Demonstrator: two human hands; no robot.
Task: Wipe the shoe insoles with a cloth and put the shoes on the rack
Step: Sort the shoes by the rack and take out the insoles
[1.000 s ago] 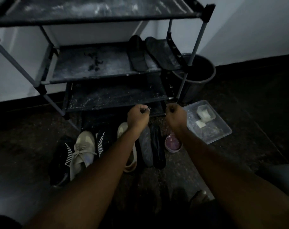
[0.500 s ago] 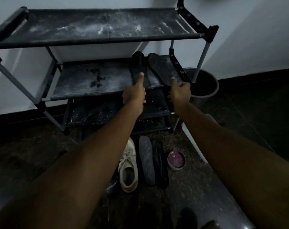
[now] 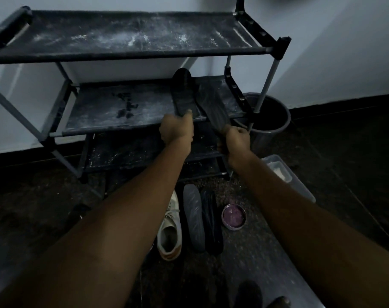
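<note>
Two dark insoles lie on the middle shelf of the dusty black shoe rack. My left hand pinches the near end of the left insole, thumb on top. My right hand grips the near end of the right insole, which is lifted off the shelf edge and tilted toward me. On the floor below, a white sneaker, a grey insole and a black insole or shoe lie side by side. No cloth is visible.
A dark bucket stands right of the rack. A clear plastic box and a small round purple tin sit on the floor at right. The rack's top shelf is bare and dusty. White wall behind.
Both hands rose from near the floor to the middle shelf and took hold of the two insoles. The right insole has since been pulled toward me off the shelf edge.
</note>
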